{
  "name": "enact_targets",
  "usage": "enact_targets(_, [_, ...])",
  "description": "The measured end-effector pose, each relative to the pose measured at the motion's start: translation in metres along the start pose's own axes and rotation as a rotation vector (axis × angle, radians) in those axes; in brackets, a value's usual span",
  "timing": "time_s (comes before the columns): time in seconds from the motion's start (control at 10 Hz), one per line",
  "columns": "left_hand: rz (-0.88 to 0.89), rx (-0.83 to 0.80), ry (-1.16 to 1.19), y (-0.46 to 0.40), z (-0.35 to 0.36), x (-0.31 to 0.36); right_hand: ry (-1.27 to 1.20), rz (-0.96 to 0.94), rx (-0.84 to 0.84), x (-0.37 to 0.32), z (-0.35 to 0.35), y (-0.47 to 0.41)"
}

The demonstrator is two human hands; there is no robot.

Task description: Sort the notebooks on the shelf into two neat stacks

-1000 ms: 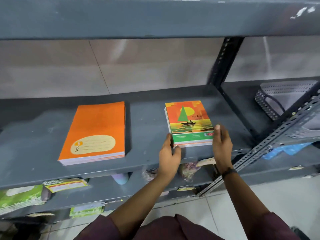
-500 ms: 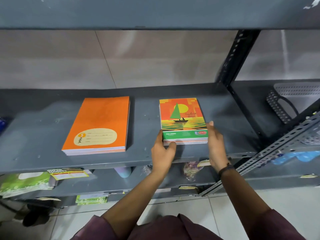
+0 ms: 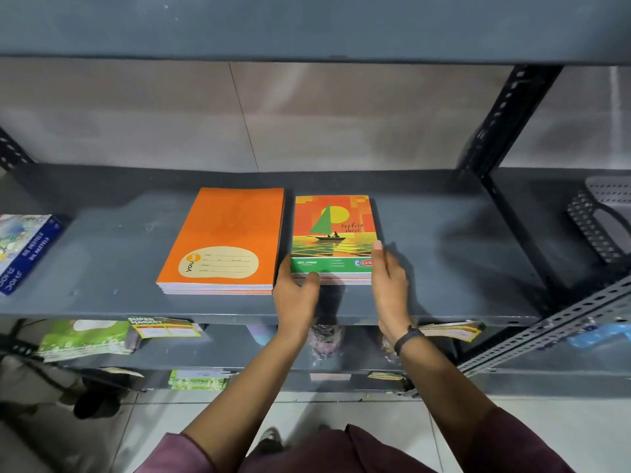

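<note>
Two stacks of notebooks lie side by side on the grey metal shelf [image 3: 444, 268]. The left stack has an orange cover [image 3: 225, 240] with a cream label. The right stack shows a sailboat picture [image 3: 333, 230] with a green band at its near edge. My left hand [image 3: 295, 295] grips the sailboat stack's near left corner, thumb on the front edge. My right hand [image 3: 389, 285] presses flat against its right side, fingers along the edge. A narrow gap separates the two stacks.
A blue box of pastels [image 3: 24, 250] lies at the shelf's far left. A grey perforated basket [image 3: 604, 220] sits on the neighbouring shelf to the right. A black slotted upright [image 3: 505, 121] stands behind. Lower shelves hold green packets [image 3: 85, 339] and leaflets.
The sailboat stack has slid left between my hands, from well apart to close beside the orange stack. The camera view has shifted, bringing the pastel box into sight.
</note>
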State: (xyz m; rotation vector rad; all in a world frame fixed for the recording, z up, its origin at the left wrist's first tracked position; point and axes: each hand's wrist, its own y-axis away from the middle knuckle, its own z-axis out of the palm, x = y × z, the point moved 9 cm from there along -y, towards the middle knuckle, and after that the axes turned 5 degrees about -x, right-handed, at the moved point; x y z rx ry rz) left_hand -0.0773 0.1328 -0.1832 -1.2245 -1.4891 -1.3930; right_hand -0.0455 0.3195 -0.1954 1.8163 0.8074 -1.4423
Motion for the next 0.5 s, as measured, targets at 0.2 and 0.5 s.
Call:
enact_targets(0.2, [0.072, -0.062, -0.068, 0.005, 0.001, 0.008, 0.037, -0.012, 0.012, -0.005, -0.006, 0.006])
enact_targets(0.5, [0.565, -0.08, -0.246, 0.058, -0.043, 0.069, 0.333, -0.393, 0.224, -0.073, 0.006, 0.09])
